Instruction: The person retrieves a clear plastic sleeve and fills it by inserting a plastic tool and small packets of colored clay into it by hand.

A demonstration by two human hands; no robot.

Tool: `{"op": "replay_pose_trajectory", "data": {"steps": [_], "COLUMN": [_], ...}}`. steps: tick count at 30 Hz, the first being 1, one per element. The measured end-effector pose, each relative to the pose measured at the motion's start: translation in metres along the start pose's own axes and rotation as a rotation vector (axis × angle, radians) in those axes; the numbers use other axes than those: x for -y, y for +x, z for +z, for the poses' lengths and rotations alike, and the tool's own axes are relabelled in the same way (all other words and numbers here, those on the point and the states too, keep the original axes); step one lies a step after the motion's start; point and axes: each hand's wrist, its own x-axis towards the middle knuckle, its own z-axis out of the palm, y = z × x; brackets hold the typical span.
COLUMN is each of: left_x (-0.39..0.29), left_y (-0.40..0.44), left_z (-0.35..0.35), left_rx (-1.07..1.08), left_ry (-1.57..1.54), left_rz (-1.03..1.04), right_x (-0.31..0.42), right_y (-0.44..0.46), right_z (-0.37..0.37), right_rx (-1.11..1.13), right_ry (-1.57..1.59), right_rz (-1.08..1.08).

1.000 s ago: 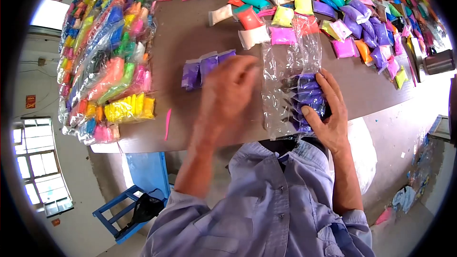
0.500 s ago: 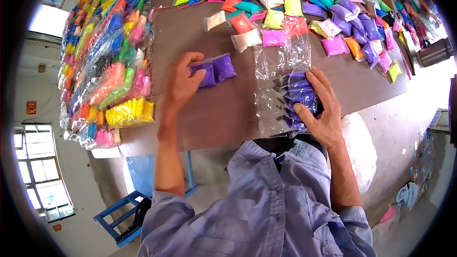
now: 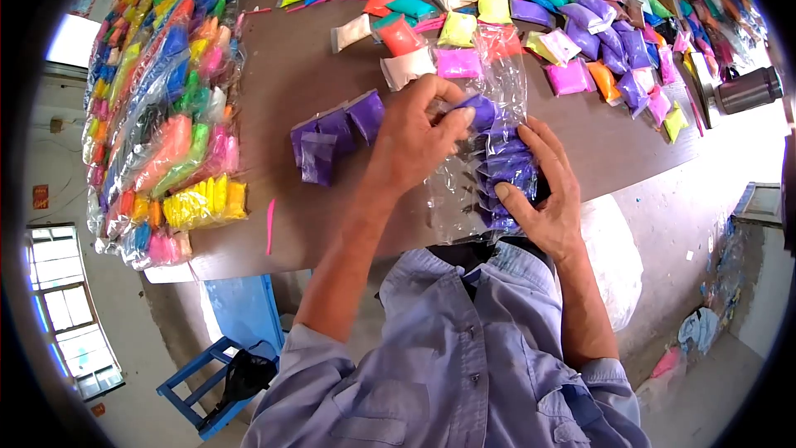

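Between thumb and fingers, my left hand (image 3: 419,133) pinches a purple packet (image 3: 479,111) at the upper end of a row of purple packets (image 3: 507,174). That row lies on a clear plastic bag (image 3: 452,199); whether the packets are inside it is hard to tell. My right hand (image 3: 547,191) is curved around the row's right side, thumb on top and fingers along the edge. Left of my left hand, several loose purple packets (image 3: 335,129) lie together on the brown table (image 3: 332,228).
Filled bags of colourful packets (image 3: 178,99) line the table's left side, with yellow packets (image 3: 206,201) at their near end. Many loose packets (image 3: 572,75) cover the far and right parts. A metal cylinder (image 3: 749,90) stands right. A blue stool (image 3: 195,390) is below left.
My left hand has moved right from the loose purple packets to the row, now with a purple packet in its fingers. My right hand stays at the row.
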Motion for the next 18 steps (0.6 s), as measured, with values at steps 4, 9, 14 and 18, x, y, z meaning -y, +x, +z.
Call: {"op": "replay_pose_trajectory", "data": {"steps": [4,9,14,18], "left_x": [0.013,0.009,0.013,0.023], "left_y": [0.005,0.003,0.004,0.001], "left_z": [0.007,-0.002,0.012,0.022], "left_rx": [0.086,0.063,0.024,0.05], "left_ry": [-0.157,0.418,0.302,0.229], "left_rz": [-0.01,0.273,0.296,0.324], "right_x": [0.007,-0.001,-0.001,0.001], "right_y": [0.004,0.011,0.016,0.016], "right_z": [-0.002,-0.003,-0.003,-0.004], "right_rx": [-0.013,-0.027,0.002,0.014], "right_ry": [0.034,0.034,-0.016,-0.019], "right_rz": [0.01,0.031,0.023,0.028]}}
